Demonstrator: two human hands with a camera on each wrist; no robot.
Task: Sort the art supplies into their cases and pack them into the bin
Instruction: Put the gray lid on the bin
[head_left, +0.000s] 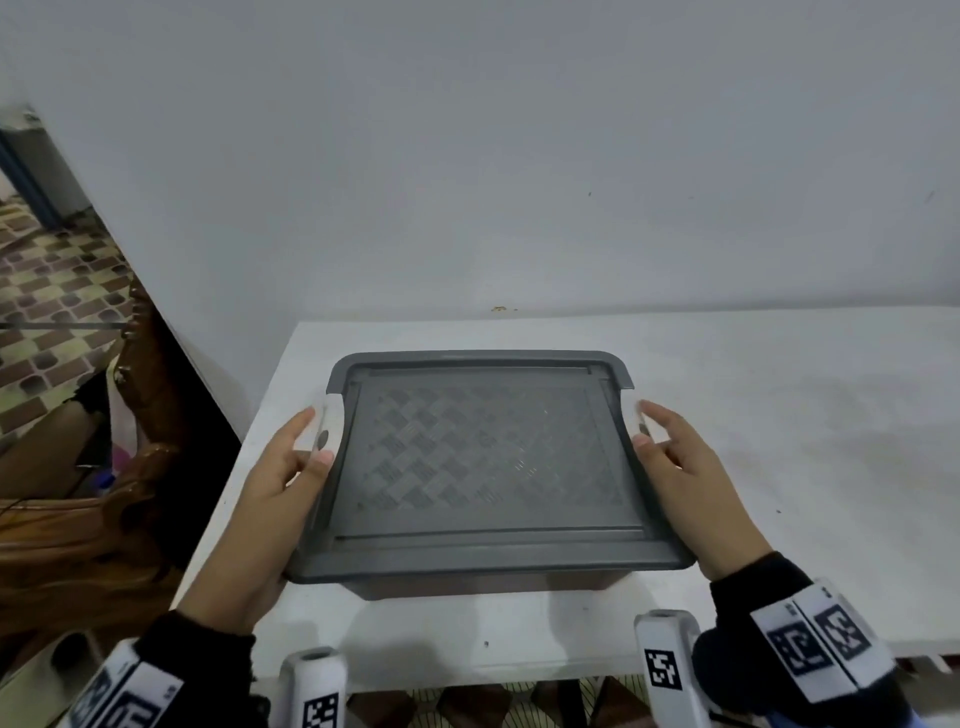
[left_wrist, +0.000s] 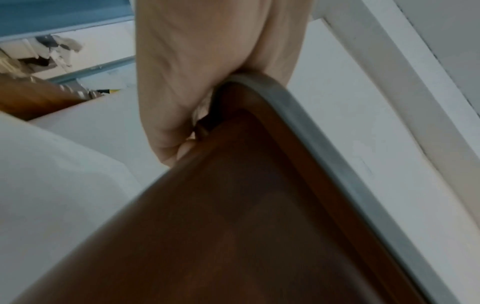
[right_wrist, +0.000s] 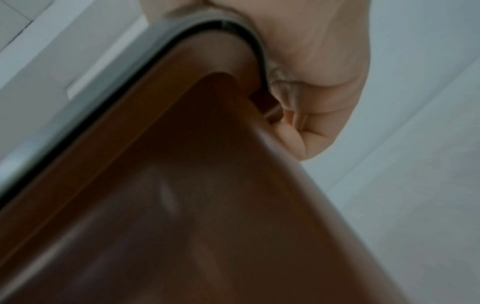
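We see the bin (head_left: 488, 582) sitting on the white table (head_left: 779, 415), its grey lid (head_left: 488, 457) closed over a brown body. It fills the middle of the head view, slightly toward 6 o'clock, close to the near table edge.

Our left hand (head_left: 280, 488) lies along the bin's side at 9 o'clock. Its thumb rests on the lid rim, beside the white latch (head_left: 328, 431), and the fingers (left_wrist: 176, 152) curl under the rim in the left wrist view, so this hand grips the bin's edge.

Our right hand (head_left: 685, 478) mirrors it at 3 o'clock. Its thumb lies on the lid rim, the index finger stretches forward beside the other latch (head_left: 638, 418), and the remaining fingers (right_wrist: 306, 139) hook under the rim against the brown wall. It holds that edge too.

Both wrist views are blurred. We cannot tell whether the bin's base touches the table.

At 9 o'clock, beyond the table edge, stands carved wooden furniture (head_left: 130, 467) on a tiled floor (head_left: 52, 291).
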